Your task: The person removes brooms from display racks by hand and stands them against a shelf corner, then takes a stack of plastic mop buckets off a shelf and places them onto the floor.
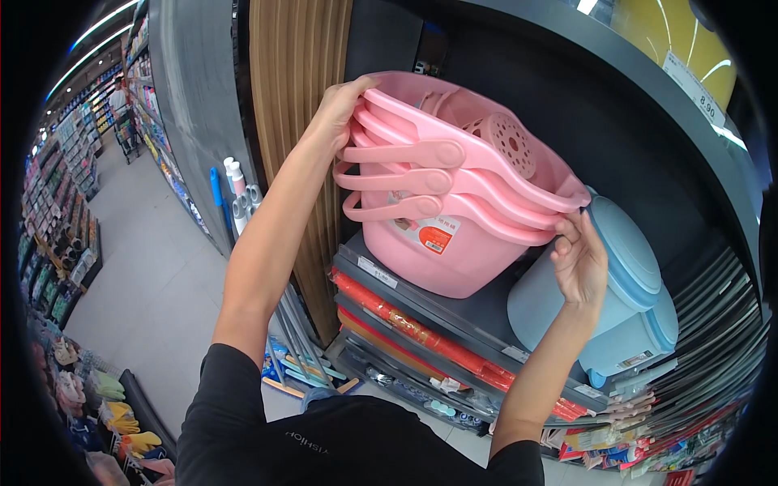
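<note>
Several pink mop buckets [454, 259], nested in a stack, stand on a dark shelf, with their handles folded at the left side. My left hand [344, 109] grips the rim at the stack's upper left corner, its fingers partly hidden behind the edge. At the right end, my right hand [579, 257] touches the rims with its fingertips, the palm turned up and the fingers curled. Inside the top bucket is a perforated pink basket [504, 144]. A label [433, 233] shows on the front of the lowest bucket.
Blue lidded bins [620, 251] stand close to the right of my right hand. Red rolls [429, 336] lie on the shelf below. Mop poles [296, 332] lean at the left. An upper shelf [640, 65] curves overhead. A person [119, 105] is far down the aisle.
</note>
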`<state>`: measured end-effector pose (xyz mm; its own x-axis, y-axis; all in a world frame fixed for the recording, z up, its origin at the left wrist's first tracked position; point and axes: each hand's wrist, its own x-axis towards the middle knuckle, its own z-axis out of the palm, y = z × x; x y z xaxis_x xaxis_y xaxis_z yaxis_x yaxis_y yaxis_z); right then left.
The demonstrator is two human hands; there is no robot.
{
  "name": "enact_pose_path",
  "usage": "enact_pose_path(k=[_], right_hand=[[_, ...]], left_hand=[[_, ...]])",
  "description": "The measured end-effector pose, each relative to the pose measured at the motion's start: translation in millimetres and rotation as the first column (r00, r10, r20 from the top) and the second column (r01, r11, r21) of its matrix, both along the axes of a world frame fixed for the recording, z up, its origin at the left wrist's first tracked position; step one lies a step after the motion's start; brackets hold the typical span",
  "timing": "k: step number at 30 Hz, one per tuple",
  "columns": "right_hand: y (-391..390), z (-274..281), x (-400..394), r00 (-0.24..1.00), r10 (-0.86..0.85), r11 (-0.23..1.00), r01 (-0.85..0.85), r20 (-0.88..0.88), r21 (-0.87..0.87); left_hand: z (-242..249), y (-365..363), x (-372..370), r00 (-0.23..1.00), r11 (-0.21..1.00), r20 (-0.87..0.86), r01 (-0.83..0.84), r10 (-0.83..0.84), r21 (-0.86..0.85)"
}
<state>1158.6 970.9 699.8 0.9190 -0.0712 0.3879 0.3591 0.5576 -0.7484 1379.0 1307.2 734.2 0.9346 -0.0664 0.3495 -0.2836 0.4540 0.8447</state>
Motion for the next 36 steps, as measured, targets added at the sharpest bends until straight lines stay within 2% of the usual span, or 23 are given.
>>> enact_pose_path(k=[2,11,17,23,32,36], right_hand=[[2.8,1.5,6.2,0.998,-0.057,0.998,0.057,0.030,0.002],[12.1,1.1,16.6,0.986,-0.162,0.987,0.163,0.040,-0.013],[9.0,-3.5,19.9,0.988,-0.148,0.989,0.149,0.042,-0.016],[12.7,4.9,21.7,0.990,-0.133,0.991,0.134,0.051,-0.021],[24.4,27.1,21.1,0.979,-0.168,0.984,0.173,0.113,-0.039],[21.1,24.6,17.2,0.979,-0.149,0.980,0.165,0.136,-0.114]], left_hand=[[0.0,0.3,6.3,0.998,1.000,0.060,0.009,-0.009,-0.005],[0.0,-2.8,-8.3,0.998,0.998,0.059,-0.018,0.021,-0.057],[-6.9,5.4,-11.2,0.993,0.987,0.091,-0.086,0.074,0.136],[-6.4,13.2,-5.5,0.995,0.988,0.091,-0.051,0.038,0.149],[6.2,8.8,-0.4,0.998,0.998,0.060,0.024,-0.021,-0.050],[4.6,2.7,-4.4,0.998,0.995,0.059,-0.020,0.026,-0.101]])
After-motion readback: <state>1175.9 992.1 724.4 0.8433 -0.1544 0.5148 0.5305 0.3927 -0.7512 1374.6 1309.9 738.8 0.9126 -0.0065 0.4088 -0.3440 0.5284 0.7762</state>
